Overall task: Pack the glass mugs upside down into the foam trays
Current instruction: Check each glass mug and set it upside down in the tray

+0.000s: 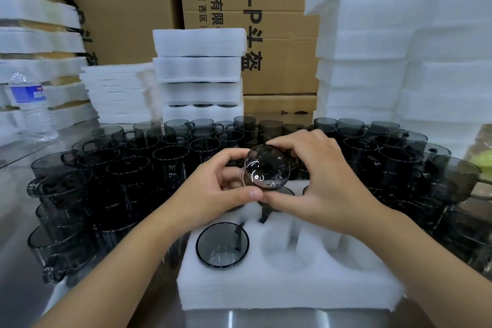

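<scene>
one packed mug (222,245) sits base-up in the near-left pocket of the foam tray (287,290). the middle and right pockets of that near row are empty. the held mug (267,168) hangs above the tray's back row, its base turned toward the camera. the left hand (221,186) has thumb and fingers curled round its left side, and the right hand (327,181) pinches its right side.

judging by this, the tray is only partly filled, and the job as a whole is far from over. dozens of loose mugs (138,165) stand rim-up on the worktop (266,318), crowding both sides of the tray. behind them, a pile of filled trays (199,72) looks done.

the hands and the held mug cover most of the back row. dark rims show there, but how many pockets are taken cannot be told. the handle of the held mug is hard to make out. the right edge of the worktop is cut off.
</scene>
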Demonstrator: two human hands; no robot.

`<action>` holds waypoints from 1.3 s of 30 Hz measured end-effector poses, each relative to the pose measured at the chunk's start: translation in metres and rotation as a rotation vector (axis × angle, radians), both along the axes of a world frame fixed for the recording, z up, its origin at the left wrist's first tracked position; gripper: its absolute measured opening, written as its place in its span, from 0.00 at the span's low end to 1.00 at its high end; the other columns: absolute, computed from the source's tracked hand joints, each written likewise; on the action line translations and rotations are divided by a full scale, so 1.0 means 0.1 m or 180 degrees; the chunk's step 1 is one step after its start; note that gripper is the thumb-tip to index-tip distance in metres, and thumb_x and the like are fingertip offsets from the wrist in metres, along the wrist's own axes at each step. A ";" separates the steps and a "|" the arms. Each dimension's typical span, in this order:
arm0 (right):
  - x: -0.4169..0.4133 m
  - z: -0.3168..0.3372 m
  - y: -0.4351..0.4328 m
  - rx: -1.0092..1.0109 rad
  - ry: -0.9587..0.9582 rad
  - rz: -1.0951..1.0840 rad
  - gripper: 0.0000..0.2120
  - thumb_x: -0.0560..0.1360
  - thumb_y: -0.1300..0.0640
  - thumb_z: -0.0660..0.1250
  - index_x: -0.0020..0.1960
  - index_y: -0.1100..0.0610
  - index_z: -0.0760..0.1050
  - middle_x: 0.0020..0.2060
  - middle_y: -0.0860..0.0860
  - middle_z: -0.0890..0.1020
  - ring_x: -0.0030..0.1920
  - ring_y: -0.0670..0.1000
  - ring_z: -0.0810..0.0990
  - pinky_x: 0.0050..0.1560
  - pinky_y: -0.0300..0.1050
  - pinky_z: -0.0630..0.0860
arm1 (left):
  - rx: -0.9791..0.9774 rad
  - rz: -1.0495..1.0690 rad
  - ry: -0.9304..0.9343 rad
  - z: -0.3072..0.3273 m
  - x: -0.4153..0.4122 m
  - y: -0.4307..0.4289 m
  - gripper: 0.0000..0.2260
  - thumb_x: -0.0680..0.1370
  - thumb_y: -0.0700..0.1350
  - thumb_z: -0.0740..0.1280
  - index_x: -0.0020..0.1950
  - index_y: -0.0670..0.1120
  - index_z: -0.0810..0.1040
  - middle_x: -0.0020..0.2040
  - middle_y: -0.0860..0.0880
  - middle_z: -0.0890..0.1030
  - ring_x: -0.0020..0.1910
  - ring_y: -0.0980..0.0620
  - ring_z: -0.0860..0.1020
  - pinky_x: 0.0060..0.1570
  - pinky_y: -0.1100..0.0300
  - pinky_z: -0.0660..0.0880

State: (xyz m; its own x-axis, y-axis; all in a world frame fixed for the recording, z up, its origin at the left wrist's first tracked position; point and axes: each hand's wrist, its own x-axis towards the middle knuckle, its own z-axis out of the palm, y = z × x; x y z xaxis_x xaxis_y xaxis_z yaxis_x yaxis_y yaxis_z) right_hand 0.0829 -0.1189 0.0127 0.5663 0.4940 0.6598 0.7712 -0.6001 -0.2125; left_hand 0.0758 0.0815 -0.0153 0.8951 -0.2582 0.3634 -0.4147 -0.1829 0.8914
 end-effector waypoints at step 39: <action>-0.05 0.25 -0.27 -0.1089 0.2672 0.1271 0.25 0.61 0.45 0.77 0.56 0.37 0.74 0.52 0.39 0.78 0.54 0.40 0.78 0.55 0.37 0.73 | 0.0411 0.0289 -0.0079 0.05 -0.03 0.00 0.09 0.72 0.57 0.63 0.47 0.61 0.81 0.44 0.55 0.85 0.41 0.61 0.81 0.41 0.75 0.70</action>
State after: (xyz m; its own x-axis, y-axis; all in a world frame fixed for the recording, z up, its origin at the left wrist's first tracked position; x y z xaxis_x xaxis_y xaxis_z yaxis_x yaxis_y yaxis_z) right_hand 0.0784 -0.1458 0.0381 0.5352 0.8396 -0.0932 0.6087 -0.4598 -0.6465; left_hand 0.0727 0.0815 -0.0102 0.9081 -0.2225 0.3547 -0.4127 -0.3330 0.8478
